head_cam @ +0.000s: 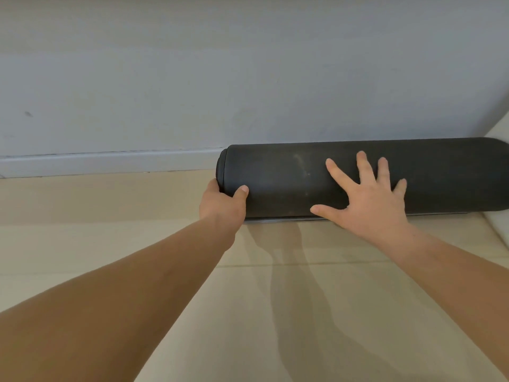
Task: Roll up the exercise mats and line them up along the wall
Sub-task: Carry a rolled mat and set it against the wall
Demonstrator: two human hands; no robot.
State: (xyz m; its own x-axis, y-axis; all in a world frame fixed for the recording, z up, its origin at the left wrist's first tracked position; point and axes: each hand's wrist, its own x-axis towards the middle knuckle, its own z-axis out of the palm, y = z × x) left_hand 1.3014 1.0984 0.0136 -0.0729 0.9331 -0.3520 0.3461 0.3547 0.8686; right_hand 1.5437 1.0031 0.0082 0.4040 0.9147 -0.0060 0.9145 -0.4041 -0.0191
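Mat: 1 rolled-up black rubbery exercise mat [303, 177] lies on its side as a long cylinder, its length parallel to the wall. Its right end runs to the picture's right edge.
Mat's place: on the floor at the foot of the wall, with its back side against or just beside the skirting; which of the 2 cannot be told from here.
Mat's left end: the coiled layers show as a dark ring facing left.
Mat's lower edge: a thin paler strip runs along the foot of the roll where it meets the floor.
Left hand [220, 205]: grips the roll's left end. The thumb [241, 191] lies bent over the front surface, and the fingers wrap round the end face, mostly hidden behind the roll.
Right hand [371, 205]: palm laid flat on the front of the roll, near its middle. All 5 fingers [338, 172] are straight and spread wide apart, pressing on the mat's surface.
Arms: 2 bare forearms reach forward from the bottom corners; their shadows fall on the floor between them.
Wall [192, 78]: plain pale grey-blue with a small dark mark at the left.
Skirting [96, 164]: a low pale grey band along the wall's base.
Floor [110, 244]: smooth beige tiles with thin joints.
Right edge: a white object [499, 133], cut off by the frame, just beside the roll's right end.
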